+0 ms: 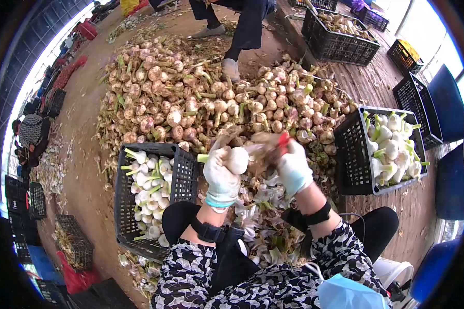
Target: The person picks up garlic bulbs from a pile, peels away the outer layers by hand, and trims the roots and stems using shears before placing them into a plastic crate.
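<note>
My left hand (pixel 222 177), in a white glove with a teal cuff, is closed around a white garlic bulb (pixel 237 160) whose cut green stem points left. To its right, my right hand (pixel 294 167), also gloved, grips a small red-handled tool (pixel 283 143). Brown, blurred husk lies between the two hands. Beyond them spreads a big pile of unpeeled garlic (pixel 175 98). Peeled skins (pixel 265 206) cover the ground below my hands. Cleaned bulbs fill a black crate (pixel 184 177) at the left and another black crate (pixel 353 154) at the right.
Another person's leg and shoe (pixel 230 69) stand at the pile's far edge. A crate of garlic (pixel 340 49) is on the boards at the back right. A seated person (pixel 33 131) is at the far left. A white bucket (pixel 394 270) stands at the lower right.
</note>
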